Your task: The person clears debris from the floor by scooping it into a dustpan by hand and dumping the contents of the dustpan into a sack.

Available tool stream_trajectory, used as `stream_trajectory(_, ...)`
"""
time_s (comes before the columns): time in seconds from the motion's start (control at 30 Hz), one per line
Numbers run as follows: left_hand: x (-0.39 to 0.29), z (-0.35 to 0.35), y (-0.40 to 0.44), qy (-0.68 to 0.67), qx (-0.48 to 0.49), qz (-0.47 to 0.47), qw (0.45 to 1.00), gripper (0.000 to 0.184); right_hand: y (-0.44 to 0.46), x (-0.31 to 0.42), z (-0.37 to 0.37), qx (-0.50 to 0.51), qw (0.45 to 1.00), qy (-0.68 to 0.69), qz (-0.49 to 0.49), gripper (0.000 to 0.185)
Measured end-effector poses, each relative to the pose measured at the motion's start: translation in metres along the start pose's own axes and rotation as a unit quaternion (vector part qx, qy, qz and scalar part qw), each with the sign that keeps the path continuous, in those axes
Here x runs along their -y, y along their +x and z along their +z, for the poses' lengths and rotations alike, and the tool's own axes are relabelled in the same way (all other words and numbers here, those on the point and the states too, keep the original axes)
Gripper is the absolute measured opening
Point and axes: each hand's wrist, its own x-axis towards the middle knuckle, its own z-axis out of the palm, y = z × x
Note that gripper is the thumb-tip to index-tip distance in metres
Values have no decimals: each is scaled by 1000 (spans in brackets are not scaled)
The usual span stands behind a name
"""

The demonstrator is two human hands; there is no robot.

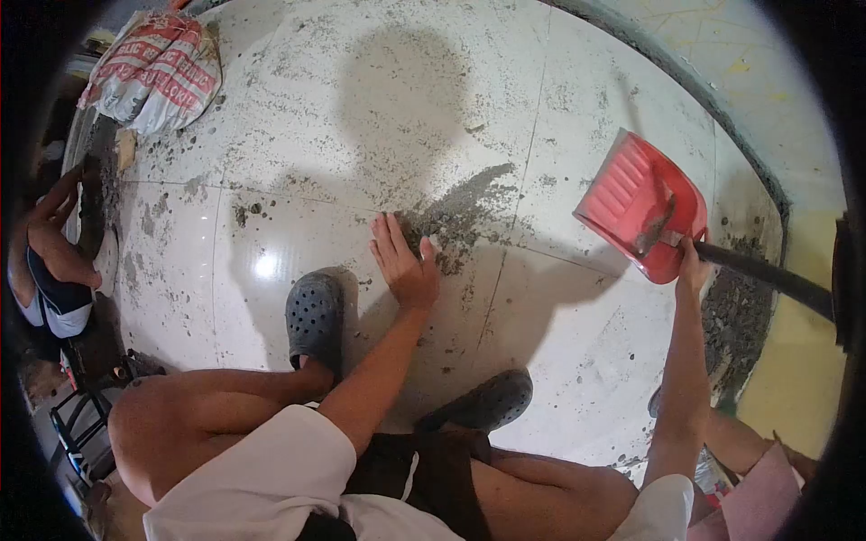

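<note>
My left hand [406, 268] lies on the white tiled floor [298, 135] with its fingers stretched out and the thumb apart. A patch of grey debris [465, 212] spreads just beyond and to the right of its fingertips. On the right, my right hand [692, 268] is closed around the neck of a red dustpan [645, 203], where the black handle [767, 279] joins the pan. The pan is tilted, its ribbed side towards the left, with some grey dirt stuck on it near the handle.
Printed sacks [158, 77] lie at the upper left. Another person [63, 248] is at the left edge; part of a person in pink [758, 487] shows at the lower right. Rubble [735, 311] fills a strip along the right wall. My clogs [316, 316] are on the floor.
</note>
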Motion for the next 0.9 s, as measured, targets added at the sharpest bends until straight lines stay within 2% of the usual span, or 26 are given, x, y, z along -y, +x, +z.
stream_trajectory(0.07, -3, 2, 5, 6, -1, 2, 1000, 66, 1, 21, 9, 19, 999, 30, -14, 73)
stream_trajectory(0.13, -6, 5, 10, 5, 4, 0, 1000, 66, 3, 31, 16, 129, 989, 71, -21, 72)
stream_trajectory(0.17, -7, 6, 12, 5, 10, -3, 1000, 66, 6, 16, 30, 165, 976, 116, -76, 72)
stream_trajectory(0.23, -13, 7, 17, 2, 13, -8, 1000, 67, -12, 15, 56, 225, 968, 31, -110, 70)
stream_trajectory(0.3, -16, 9, 22, 1, 14, -12, 1000, 67, -49, 44, 93, 221, 965, -1, -143, 69)
stream_trajectory(0.37, -17, 11, 23, 9, 16, -6, 1000, 67, -65, 62, 111, 226, 963, 30, -144, 68)
stream_trajectory(0.47, -17, 12, 24, 4, 20, -9, 1000, 68, -79, 86, 122, 223, 970, 33, -92, 68)
stream_trajectory(0.57, -20, 14, 27, -15, 26, -11, 999, 68, -94, 93, 130, 218, 967, 51, -125, 68)
stream_trajectory(0.63, -24, 15, 29, -26, 31, -14, 999, 68, -107, 93, 137, 217, 969, 31, -113, 66)
stream_trajectory(0.73, -27, 21, 31, -50, 36, -1, 998, 69, -127, 92, 152, 205, 967, -5, -149, 69)
stream_trajectory(0.83, -37, 26, 33, -90, 41, 20, 995, 71, -148, 102, 162, 216, 971, -3, -99, 71)
stream_trajectory(0.9, -45, 34, 34, -129, 38, 49, 990, 74, -156, 103, 169, 199, 967, -38, -152, 71)
